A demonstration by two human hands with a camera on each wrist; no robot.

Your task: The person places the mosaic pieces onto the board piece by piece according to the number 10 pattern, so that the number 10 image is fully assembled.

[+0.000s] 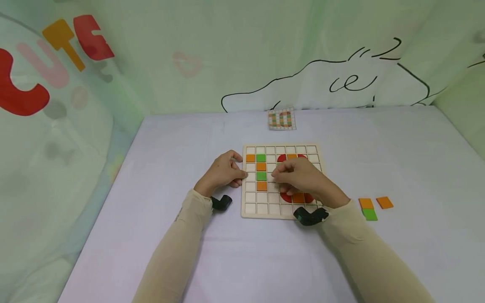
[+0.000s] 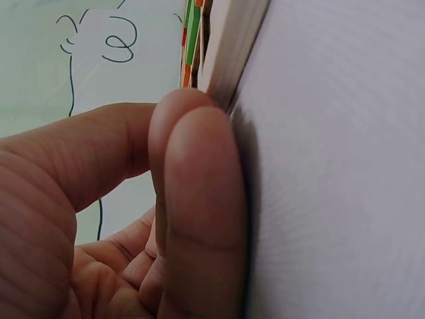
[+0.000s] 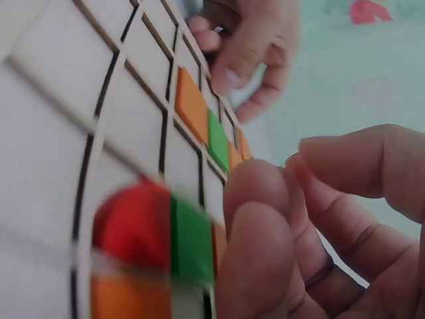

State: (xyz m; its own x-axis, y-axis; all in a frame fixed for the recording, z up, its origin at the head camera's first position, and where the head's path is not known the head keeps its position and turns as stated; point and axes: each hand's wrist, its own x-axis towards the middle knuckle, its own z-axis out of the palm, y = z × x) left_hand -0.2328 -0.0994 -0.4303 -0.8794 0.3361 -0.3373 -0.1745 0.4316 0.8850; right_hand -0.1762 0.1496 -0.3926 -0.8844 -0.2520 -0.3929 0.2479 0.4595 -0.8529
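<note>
A wooden grid board [image 1: 251, 217] lies flat before me, its cells holding orange, green and red tiles. My left hand [image 1: 223, 170] is at the board's left side, thumb and fingertips touching the edge. In the left wrist view, the fingertips [image 2: 202, 153] meet the board's side [image 2: 229, 53]. Over the middle of the board is my right hand [image 1: 303, 176], its fingers loosely bent above the cells. The right wrist view shows no tile between these fingers [image 3: 255, 246]. An orange tile [image 1: 261, 186] ends the left column of tiles. The right hand covers part of the red-cornered pattern.
Right of the board lie two loose orange tiles [image 1: 385, 202] [image 1: 366, 203] and a green tile [image 1: 369, 214]. A small pattern card [image 1: 281, 119] is behind the board. Printed cloth [image 1: 246, 42] hangs behind the white tabletop [image 1: 182, 139].
</note>
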